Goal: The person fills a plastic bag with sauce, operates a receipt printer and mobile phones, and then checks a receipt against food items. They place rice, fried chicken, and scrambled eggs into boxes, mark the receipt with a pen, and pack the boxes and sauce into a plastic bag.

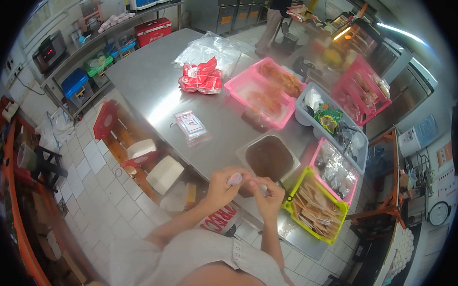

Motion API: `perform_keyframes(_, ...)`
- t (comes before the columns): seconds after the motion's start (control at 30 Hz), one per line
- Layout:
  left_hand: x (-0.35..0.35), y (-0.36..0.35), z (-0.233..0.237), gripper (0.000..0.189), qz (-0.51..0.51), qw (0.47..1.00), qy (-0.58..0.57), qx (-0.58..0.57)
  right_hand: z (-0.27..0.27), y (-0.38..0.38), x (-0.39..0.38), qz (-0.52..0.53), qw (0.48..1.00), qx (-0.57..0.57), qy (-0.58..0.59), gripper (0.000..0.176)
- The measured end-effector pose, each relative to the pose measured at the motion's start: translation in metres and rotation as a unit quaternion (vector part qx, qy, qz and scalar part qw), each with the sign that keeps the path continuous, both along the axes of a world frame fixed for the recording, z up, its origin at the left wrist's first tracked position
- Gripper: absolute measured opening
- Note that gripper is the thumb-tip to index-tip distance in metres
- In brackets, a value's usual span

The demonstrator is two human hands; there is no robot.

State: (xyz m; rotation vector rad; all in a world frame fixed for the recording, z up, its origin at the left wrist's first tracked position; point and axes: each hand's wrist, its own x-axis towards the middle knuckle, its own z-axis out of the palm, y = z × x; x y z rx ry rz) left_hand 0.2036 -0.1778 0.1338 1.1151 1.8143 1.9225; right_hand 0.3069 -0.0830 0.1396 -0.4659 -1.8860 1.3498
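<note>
My left hand (223, 185) and my right hand (271, 199) meet in front of my body at the table's near edge. Both are closed, fingertips close together, on what looks like a small clear plastic bag (235, 179). Whitish plastic shows at each hand; the fingers cover the rest, and its contents are hard to make out. Just beyond my hands stands a square metal container (243, 151) of brown liquid (270, 156). Farther left on the table lies a packet of clear plastic bags (192, 125) with a blue and white label.
Pink baskets (230, 87) with food, a grey tub (301, 107) of packets and a yellow-green basket (292, 211) of flat brown packets line the right side. Red plastic bags (201, 77) lie on the steel table (151, 80). A person (275, 15) stands at the back.
</note>
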Motion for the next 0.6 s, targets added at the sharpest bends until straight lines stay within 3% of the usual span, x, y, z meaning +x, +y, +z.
perform_keyframes(0.07,-0.001,-0.005,0.003,0.013,0.009,0.995,0.102,-0.005,0.007,0.002,-0.002,0.013,0.999,0.024,-0.026,0.011)
perform_keyframes(0.33,-0.003,-0.015,0.007,0.002,0.159,0.983,0.088,0.005,0.032,0.001,-0.02,0.09,0.993,0.068,-0.033,0.008)
perform_keyframes(0.5,-0.009,-0.014,0.0,0.006,0.251,0.963,0.087,0.04,0.037,0.014,-0.051,0.081,0.969,0.223,-0.076,0.005)
perform_keyframes(0.6,-0.02,-0.015,-0.019,0.006,0.32,0.947,0.006,0.035,0.028,0.028,-0.082,0.107,0.953,0.273,-0.072,0.004)
